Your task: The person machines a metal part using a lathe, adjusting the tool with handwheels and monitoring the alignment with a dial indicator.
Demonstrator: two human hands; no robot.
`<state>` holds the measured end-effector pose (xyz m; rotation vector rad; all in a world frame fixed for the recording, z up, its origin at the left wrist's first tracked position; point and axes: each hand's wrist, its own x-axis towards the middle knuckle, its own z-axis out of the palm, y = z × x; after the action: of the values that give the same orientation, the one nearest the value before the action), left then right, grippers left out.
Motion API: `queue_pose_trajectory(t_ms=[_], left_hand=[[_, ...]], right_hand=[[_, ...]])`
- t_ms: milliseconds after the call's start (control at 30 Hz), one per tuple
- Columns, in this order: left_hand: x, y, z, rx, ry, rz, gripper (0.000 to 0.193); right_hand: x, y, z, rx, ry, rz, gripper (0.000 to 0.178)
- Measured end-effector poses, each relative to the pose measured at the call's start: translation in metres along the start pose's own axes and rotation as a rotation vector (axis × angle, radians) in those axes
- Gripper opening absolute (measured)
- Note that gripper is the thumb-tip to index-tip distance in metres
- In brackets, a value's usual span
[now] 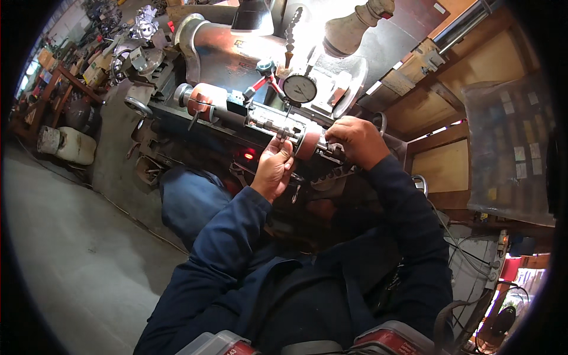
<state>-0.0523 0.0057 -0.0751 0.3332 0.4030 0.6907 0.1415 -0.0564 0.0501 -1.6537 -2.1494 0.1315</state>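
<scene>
A slim metal shaft (264, 123) lies across a long bench fixture between a reddish-brown left support (206, 102) and a similar right support (308, 145). With thumb and fingertips closed, my left hand (274, 168) grips the shaft from below, near its right part. My right hand (359, 141) is curled over the fixture's right end, just past the right support. Its fingers are bent around a small part that they hide. Above the shaft stands a round dial gauge (300, 88), carried near a red jointed arm (260, 86).
A lamp (252, 19) lights the bench from behind. Handwheels sit at the machine's left (138, 106) and right sides. Far left are piled metal parts and a dirty white jug (66, 145) on the floor. A plastic-covered panel (510, 151) hangs at right.
</scene>
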Motion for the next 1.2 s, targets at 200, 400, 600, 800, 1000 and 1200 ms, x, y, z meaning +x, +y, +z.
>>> queue_pose_trajectory(t_ms=[200,400,600,800,1000,1200], left_hand=[[0.0,0.0,0.002,-0.015,0.018,-0.004,0.01],[0.001,-0.002,0.001,-0.017,0.006,-0.008,0.013],[-0.001,0.0,0.001,-0.014,-0.009,0.0,0.017],[-0.001,0.001,0.004,0.079,0.03,0.063,0.034],[-0.004,0.003,0.008,0.1,0.083,0.065,0.039],[-0.003,-0.001,0.008,0.059,0.058,0.043,0.036]], right_hand=[[-0.012,-0.023,0.012,-0.204,0.061,0.216,0.01],[-0.011,-0.014,0.009,-0.167,0.11,0.049,0.013],[-0.001,-0.039,0.017,-0.293,-0.025,0.451,0.005],[-0.005,-0.023,0.015,-0.072,0.123,0.489,0.011],[-0.001,-0.023,0.002,0.092,0.107,0.446,0.016],[-0.001,-0.036,0.019,-0.245,0.079,0.531,0.025]])
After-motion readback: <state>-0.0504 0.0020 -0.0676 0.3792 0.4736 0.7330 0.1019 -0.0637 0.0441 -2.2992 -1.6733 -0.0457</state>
